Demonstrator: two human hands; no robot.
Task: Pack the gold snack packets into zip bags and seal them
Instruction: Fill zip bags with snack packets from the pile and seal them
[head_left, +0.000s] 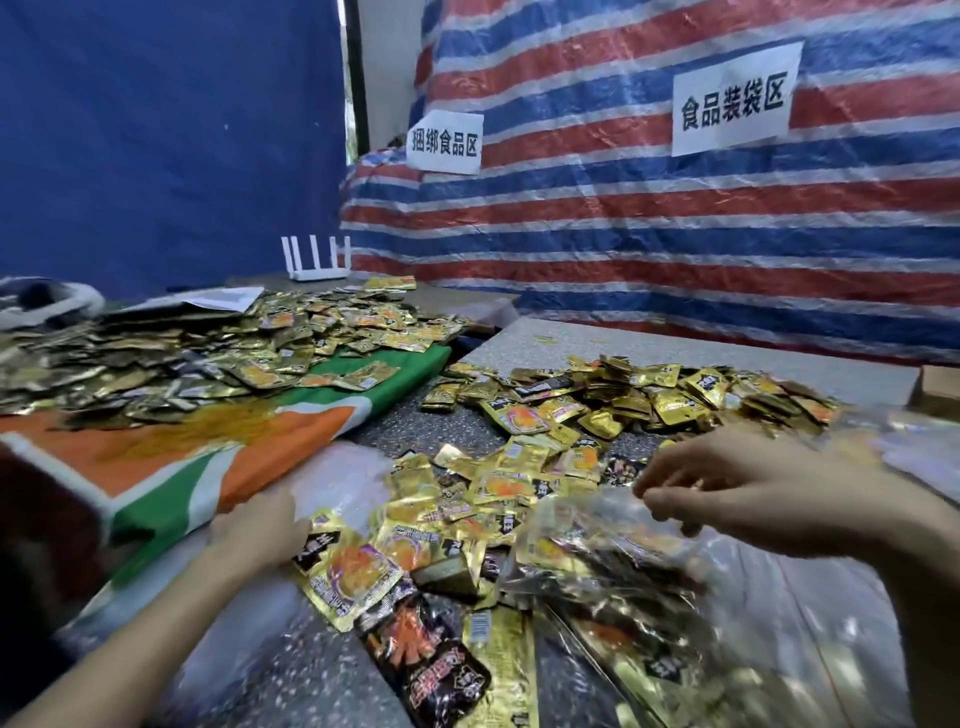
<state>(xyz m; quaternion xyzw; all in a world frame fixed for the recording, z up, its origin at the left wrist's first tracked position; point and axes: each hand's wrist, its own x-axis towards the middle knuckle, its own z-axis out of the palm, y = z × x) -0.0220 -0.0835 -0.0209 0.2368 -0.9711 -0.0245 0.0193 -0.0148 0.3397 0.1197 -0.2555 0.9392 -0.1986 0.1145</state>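
At eight o'clock the left hand (260, 530) touches the edge of the gold packets (467, 499), grip too blurred to tell. At five o'clock sits the zip bag (597, 556), packets inside. At four o'clock the right hand (753, 488) pinches its rim. Hands well apart.

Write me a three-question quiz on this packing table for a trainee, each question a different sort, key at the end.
1. True or false: the clear bag at the right hand already holds gold packets.
2. Which stands at the back, against the blue sheet? A) white router B) kettle C) weighing scale
3. Fill in: the odd packet nearest the camera, below the left hand, has a ____ background.
Key: 1 true; 2 A; 3 black.
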